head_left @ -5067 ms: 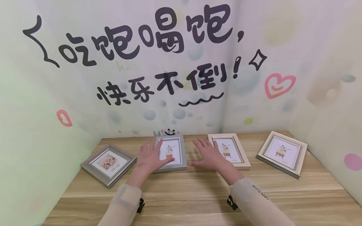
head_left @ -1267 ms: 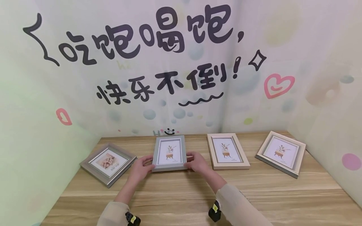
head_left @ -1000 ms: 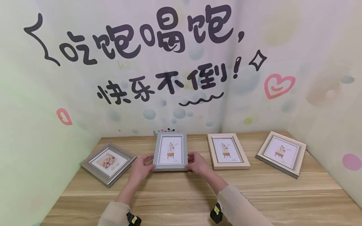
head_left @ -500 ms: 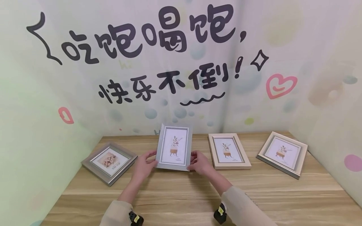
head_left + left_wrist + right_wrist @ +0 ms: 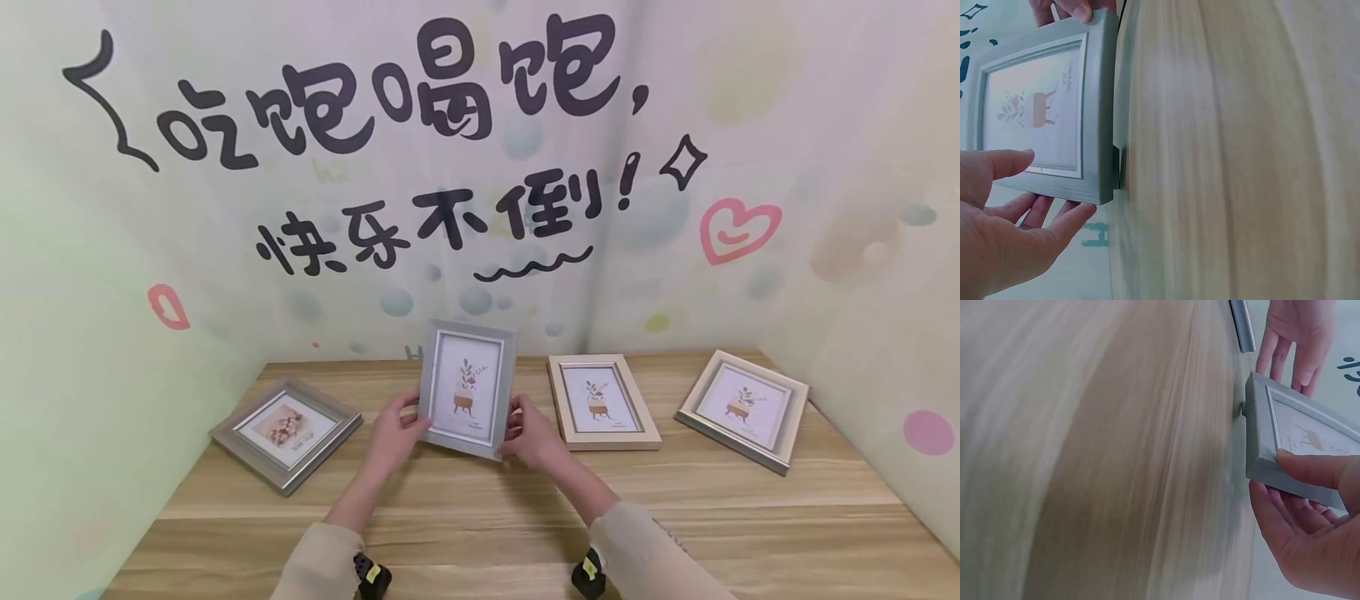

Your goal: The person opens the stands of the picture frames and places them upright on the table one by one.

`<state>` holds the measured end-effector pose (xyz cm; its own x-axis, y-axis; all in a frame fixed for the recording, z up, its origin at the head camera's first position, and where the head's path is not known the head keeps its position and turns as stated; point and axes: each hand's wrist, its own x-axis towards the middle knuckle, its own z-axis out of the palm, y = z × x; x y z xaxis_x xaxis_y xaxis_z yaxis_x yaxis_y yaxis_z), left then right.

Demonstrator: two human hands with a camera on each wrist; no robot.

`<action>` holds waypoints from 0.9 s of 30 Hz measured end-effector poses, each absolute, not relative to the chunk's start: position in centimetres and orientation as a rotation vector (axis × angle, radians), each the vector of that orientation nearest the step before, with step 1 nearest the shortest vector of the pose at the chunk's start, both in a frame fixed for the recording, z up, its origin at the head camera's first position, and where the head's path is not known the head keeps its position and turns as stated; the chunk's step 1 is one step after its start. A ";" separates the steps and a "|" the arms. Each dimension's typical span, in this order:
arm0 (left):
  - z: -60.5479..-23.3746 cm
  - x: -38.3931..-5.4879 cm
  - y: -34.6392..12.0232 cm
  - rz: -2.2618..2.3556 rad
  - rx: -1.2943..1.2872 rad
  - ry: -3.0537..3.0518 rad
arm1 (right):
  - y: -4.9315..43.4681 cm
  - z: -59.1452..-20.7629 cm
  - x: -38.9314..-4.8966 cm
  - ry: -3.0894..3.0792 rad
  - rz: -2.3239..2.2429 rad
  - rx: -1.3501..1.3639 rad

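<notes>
Grey frame (image 5: 467, 388) is now tipped up off the table (image 5: 525, 533), near its back edge between the square frame (image 5: 287, 434) and beige frame (image 5: 602, 402), left hand (image 5: 396, 432) and right hand (image 5: 534, 433) pinching its lower side edges, so it's mid-lift.

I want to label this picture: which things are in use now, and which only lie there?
In use: grey frame, held at its sides by the left hand and right hand.

Lying about: square frame, cream frame, silver frame, all flat on the table.
</notes>
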<state>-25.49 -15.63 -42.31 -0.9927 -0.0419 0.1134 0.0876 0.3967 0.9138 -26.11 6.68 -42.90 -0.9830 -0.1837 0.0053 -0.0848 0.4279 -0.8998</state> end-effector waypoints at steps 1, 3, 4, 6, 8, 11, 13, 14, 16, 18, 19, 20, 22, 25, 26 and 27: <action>-42.3 -25.5 -15.5 -1.660 -0.044 -2.527 | 6.7 -42.9 -26.1 2.579 -1.608 -0.251; -42.2 -25.6 -15.3 -1.666 -0.043 -2.528 | 6.8 -42.9 -25.9 2.604 -1.588 -0.279; -42.2 -25.7 -15.2 -1.666 -0.043 -2.530 | 6.9 -42.9 -25.8 2.621 -1.573 -0.298; -42.2 -25.7 -15.1 -1.663 -0.049 -2.535 | 7.0 -42.8 -25.6 2.660 -1.531 -0.327; -42.2 -25.7 -15.0 -1.661 -0.056 -2.537 | 7.0 -42.6 -25.4 2.695 -1.488 -0.354; -42.3 -25.8 -14.9 -1.648 -0.068 -2.542 | 7.0 -42.4 -25.1 2.724 -1.434 -0.364; -42.3 -25.8 -15.0 -1.639 -0.079 -2.539 | 7.0 -42.3 -24.9 2.730 -1.416 -0.388; -42.3 -25.8 -15.0 -1.641 -0.076 -2.538 | 7.0 -42.3 -24.9 2.738 -1.402 -0.401; -42.2 -25.7 -15.1 -1.615 -0.084 -2.548 | 7.0 -42.4 -24.7 2.746 -1.387 -0.419; -41.9 -25.6 -15.3 -1.539 -0.089 -2.555 | 7.1 -42.4 -24.6 2.750 -1.383 -0.438; -41.6 -25.5 -15.3 -1.480 -0.101 -2.548 | 7.2 -42.5 -24.6 2.751 -1.379 -0.444; -41.3 -25.4 -15.4 -1.411 -0.118 -2.539 | 7.3 -42.5 -24.5 2.751 -1.375 -0.444; -40.3 -25.1 -15.4 -1.224 -0.184 -2.504 | 7.4 -42.4 -24.4 2.750 -1.373 -0.446; -38.5 -24.7 -14.9 -0.952 -0.328 -2.419 | 7.5 -42.4 -24.3 2.762 -1.352 -0.465; -37.9 -24.6 -14.7 -0.877 -0.380 -2.398 | 7.4 -42.4 -24.2 2.768 -1.343 -0.468; -37.4 -24.4 -14.5 -0.811 -0.430 -2.375 | 7.4 -42.4 -24.2 2.775 -1.335 -0.479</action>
